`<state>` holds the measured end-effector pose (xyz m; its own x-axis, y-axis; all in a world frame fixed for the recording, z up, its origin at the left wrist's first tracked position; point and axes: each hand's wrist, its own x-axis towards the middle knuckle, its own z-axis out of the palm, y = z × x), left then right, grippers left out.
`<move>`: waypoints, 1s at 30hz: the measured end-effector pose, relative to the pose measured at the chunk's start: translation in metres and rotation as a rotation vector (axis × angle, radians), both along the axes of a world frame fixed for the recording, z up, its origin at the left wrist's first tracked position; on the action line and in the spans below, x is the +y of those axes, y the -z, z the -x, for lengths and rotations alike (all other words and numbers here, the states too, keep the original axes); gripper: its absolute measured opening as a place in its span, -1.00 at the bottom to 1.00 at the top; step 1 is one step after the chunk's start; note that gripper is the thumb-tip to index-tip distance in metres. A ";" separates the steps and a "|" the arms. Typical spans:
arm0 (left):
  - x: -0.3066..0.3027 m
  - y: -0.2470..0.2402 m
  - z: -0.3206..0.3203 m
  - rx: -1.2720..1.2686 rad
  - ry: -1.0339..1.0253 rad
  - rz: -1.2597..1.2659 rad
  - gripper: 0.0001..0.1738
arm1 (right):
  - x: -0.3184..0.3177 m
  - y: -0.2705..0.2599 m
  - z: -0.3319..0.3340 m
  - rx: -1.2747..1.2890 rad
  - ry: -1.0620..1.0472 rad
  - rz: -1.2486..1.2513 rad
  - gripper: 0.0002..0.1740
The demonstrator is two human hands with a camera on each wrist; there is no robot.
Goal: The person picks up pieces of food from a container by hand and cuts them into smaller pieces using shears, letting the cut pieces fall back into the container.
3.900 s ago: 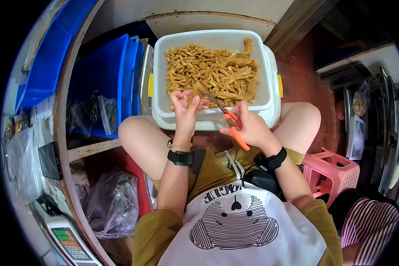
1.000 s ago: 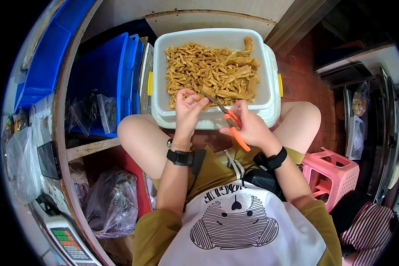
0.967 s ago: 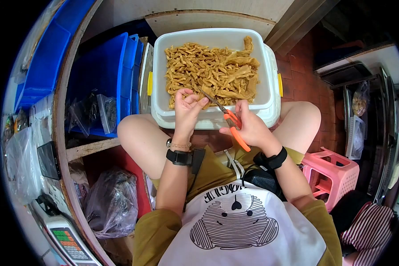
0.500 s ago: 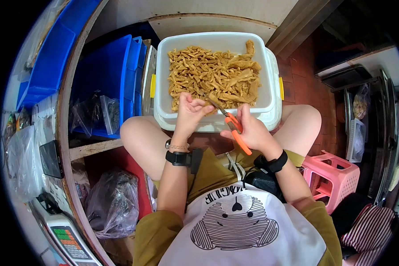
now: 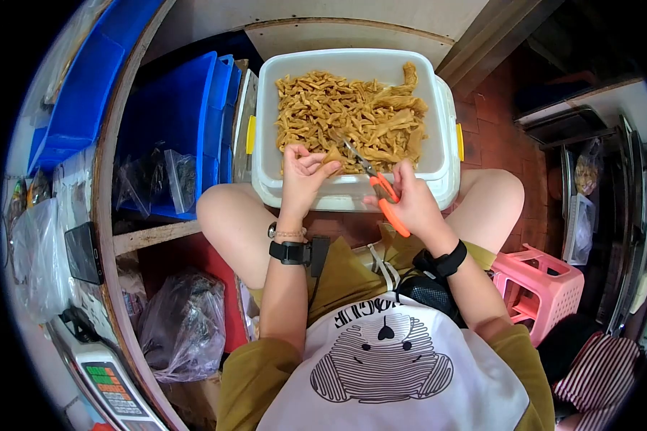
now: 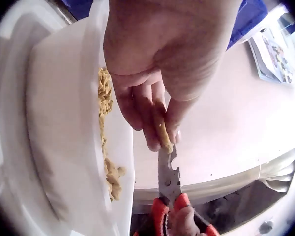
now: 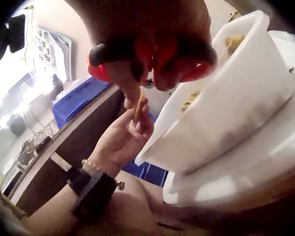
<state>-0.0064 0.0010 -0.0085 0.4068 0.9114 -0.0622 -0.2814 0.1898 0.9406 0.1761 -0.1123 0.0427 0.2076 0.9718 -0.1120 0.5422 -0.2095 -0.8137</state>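
My left hand [image 5: 305,178] pinches a small flat brown piece of food [image 5: 331,156] between thumb and fingers, over the near side of a white tub [image 5: 262,108]. Brown strips [image 5: 309,108] fill much of the tub, with larger folded pieces [image 5: 399,118] on its right. My right hand [image 5: 415,207] grips orange-handled kitchen scissors [image 5: 382,188], fingers through the handles. Their metal blades point up and left over the strips. In the left wrist view, the notched scissors [image 6: 168,179] overlap the end of the pinched piece [image 6: 163,135].
The tub sits on a white lidded box with yellow clips [image 5: 460,142], between the person's bare knees. Blue bins [image 5: 169,122] stand at left, above a plastic bag [image 5: 183,327]. A scale [image 5: 111,384] is at lower left. A pink stool [image 5: 546,291] stands at right.
The broader flap in the left hand 3.9 s ago is now a smaller piece. In the last half second the scissors have shifted up and right, away from the left fingers. The view has shifted slightly.
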 end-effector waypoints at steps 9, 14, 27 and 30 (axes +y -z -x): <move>-0.003 -0.001 0.000 -0.170 -0.122 0.198 -0.66 | -0.006 -0.008 -0.010 -0.168 -0.076 0.074 -0.20; -0.002 0.005 0.002 -0.184 -0.120 0.183 -0.64 | -0.005 -0.014 -0.007 -0.177 -0.151 0.167 -0.16; -0.011 0.001 -0.010 -0.074 0.167 0.222 -0.57 | -0.007 -0.007 -0.005 -0.006 -0.138 0.141 -0.08; -0.012 0.000 -0.010 -0.008 0.107 0.094 -0.56 | -0.006 -0.012 -0.007 -0.064 -0.137 0.180 -0.10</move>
